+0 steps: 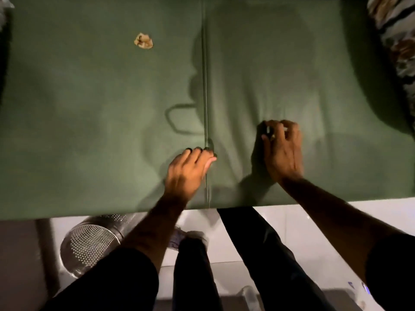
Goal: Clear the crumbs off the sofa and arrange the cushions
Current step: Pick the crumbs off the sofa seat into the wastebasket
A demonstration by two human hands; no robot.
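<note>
The green sofa seat (101, 108) fills the upper view, split by a seam (204, 86) down its middle. A crumpled tan crumb (144, 40) lies on the left seat cushion, far from both hands. My left hand (188, 169) rests on the seat at the seam near the front edge, fingers curled, with nothing visible in it. My right hand (281, 149) sits on the right seat cushion, its fingertips pinched together on a small pale bit that is hard to make out. A patterned cushion (395, 41) lies at the far right edge.
A perforated metal bin (89, 245) stands on the pale floor below the sofa's front edge, at the left. My dark-trousered legs (258, 254) and a shoe (184, 237) stand in front of the sofa. Part of another object shows at the top left corner.
</note>
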